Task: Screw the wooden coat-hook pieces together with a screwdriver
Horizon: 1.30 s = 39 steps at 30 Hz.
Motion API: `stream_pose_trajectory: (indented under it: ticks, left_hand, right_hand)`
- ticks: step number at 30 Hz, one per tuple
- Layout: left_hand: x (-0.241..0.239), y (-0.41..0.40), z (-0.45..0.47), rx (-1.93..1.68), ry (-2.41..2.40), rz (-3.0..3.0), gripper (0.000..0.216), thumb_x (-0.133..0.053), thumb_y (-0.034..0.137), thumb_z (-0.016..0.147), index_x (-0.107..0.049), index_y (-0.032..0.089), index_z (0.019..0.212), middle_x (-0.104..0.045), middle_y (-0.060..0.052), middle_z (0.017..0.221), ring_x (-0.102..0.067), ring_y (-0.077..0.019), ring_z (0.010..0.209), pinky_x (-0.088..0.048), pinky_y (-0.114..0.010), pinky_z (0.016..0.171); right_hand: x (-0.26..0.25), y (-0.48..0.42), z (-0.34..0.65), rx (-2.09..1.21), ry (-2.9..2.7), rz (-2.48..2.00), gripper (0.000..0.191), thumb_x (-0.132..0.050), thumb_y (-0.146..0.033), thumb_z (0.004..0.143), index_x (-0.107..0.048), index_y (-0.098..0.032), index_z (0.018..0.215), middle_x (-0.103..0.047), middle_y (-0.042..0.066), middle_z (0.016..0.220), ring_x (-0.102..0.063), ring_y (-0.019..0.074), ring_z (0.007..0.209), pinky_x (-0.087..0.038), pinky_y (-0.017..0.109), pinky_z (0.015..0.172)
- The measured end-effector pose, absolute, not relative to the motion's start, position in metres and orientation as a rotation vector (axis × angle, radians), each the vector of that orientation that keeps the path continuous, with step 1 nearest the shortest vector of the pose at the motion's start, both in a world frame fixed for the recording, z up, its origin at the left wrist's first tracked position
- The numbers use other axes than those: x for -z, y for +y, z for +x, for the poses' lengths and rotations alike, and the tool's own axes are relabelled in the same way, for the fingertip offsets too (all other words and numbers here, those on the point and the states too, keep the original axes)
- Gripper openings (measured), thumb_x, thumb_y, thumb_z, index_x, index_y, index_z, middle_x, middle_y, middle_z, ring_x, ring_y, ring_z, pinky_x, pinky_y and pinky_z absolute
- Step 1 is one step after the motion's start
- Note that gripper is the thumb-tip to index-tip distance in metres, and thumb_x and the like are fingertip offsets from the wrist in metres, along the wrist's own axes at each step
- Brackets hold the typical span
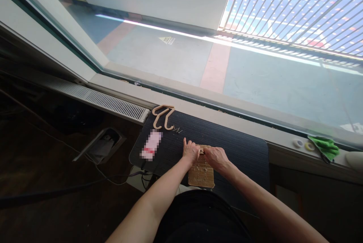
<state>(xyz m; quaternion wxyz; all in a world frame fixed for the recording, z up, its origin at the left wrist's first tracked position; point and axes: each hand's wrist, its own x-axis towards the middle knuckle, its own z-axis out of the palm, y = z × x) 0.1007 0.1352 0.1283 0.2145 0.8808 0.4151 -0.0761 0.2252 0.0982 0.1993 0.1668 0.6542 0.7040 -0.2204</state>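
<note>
Both hands meet over a small brown wooden board (202, 175) that lies on a dark ribbed mat (244, 148). My left hand (190, 151) rests at the board's far left corner with fingers curled together. My right hand (216, 158) sits on the board's far end, fingers bent and pinched toward the left hand. What the fingertips grip is too small to make out. The board's surface looks pitted and dusty.
Two hook-shaped wooden pieces (163, 116) and some small nails (178, 130) lie at the mat's far left, a blurred pink-white item (151, 144) beside them. A green cloth (325, 147) and tape rolls (303, 144) sit on the window ledge at right. A floor vent (99, 100) runs left.
</note>
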Motion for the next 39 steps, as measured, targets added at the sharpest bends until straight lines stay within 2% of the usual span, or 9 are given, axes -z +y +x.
stream_pose_trajectory:
  ticks: [4,10,14,19,25,32,39]
  left_hand:
    - [-0.129,0.135,0.101,0.226,1.164,2.445,0.018,-0.048,0.028,0.081,-0.065,0.023,0.085,-0.063,-0.006,0.086,-0.049,-0.0227,0.092,-0.013,-0.054,0.101]
    - [-0.13,0.135,0.101,0.225,1.166,2.442,0.016,-0.05,0.027,0.08,-0.065,0.023,0.085,-0.063,-0.006,0.086,-0.049,-0.0227,0.092,-0.013,-0.054,0.101]
    - [-0.128,0.135,0.101,0.203,1.158,2.442,0.018,-0.049,0.029,0.081,-0.065,0.023,0.085,-0.063,-0.007,0.086,-0.049,-0.0228,0.091,-0.013,-0.055,0.101]
    - [-0.125,0.135,0.1,0.183,1.144,2.445,0.018,-0.049,0.029,0.081,-0.065,0.023,0.085,-0.063,-0.007,0.086,-0.049,-0.0229,0.091,-0.013,-0.055,0.1]
    - [-0.122,0.134,0.1,0.179,1.146,2.451,0.017,-0.049,0.027,0.08,-0.065,0.021,0.084,-0.062,-0.007,0.085,-0.049,-0.0232,0.091,-0.013,-0.055,0.101]
    - [-0.121,0.134,0.1,0.17,1.146,2.461,0.017,-0.049,0.027,0.08,-0.065,0.022,0.083,-0.062,-0.007,0.084,-0.049,-0.0229,0.09,-0.013,-0.055,0.101]
    - [-0.121,0.133,0.1,0.169,1.161,2.462,0.018,-0.049,0.028,0.081,-0.065,0.022,0.085,-0.063,-0.006,0.083,-0.049,-0.0231,0.091,-0.014,-0.055,0.1]
  right_hand:
    - [-0.207,0.1,0.223,0.622,2.042,1.834,0.022,-0.039,-0.013,0.086,-0.059,-0.018,0.095,-0.066,0.007,0.089,-0.063,0.0174,0.078,-0.043,0.024,0.063]
    - [-0.211,0.101,0.22,0.637,2.034,1.802,0.022,-0.039,-0.012,0.087,-0.061,-0.016,0.087,-0.066,0.01,0.091,-0.062,0.0165,0.082,-0.043,0.022,0.066]
    - [-0.204,0.1,0.221,0.635,2.002,1.834,0.023,-0.038,-0.014,0.087,-0.061,-0.015,0.085,-0.067,0.009,0.086,-0.063,0.0164,0.078,-0.043,0.023,0.066]
    - [-0.201,0.098,0.224,0.624,1.997,1.863,0.021,-0.04,-0.019,0.087,-0.06,-0.015,0.087,-0.067,0.009,0.084,-0.064,0.0182,0.076,-0.044,0.025,0.065]
    - [-0.211,0.098,0.224,0.634,2.064,1.813,0.023,-0.038,-0.014,0.086,-0.059,-0.018,0.094,-0.066,0.009,0.093,-0.062,0.017,0.082,-0.043,0.024,0.066]
    - [-0.207,0.099,0.221,0.639,2.059,1.815,0.024,-0.037,-0.017,0.088,-0.061,-0.016,0.085,-0.067,0.007,0.082,-0.063,0.0172,0.075,-0.043,0.024,0.063]
    - [-0.206,0.102,0.219,0.619,2.055,1.855,0.022,-0.039,-0.023,0.088,-0.059,-0.016,0.092,-0.067,0.009,0.084,-0.063,0.018,0.076,-0.042,0.025,0.063]
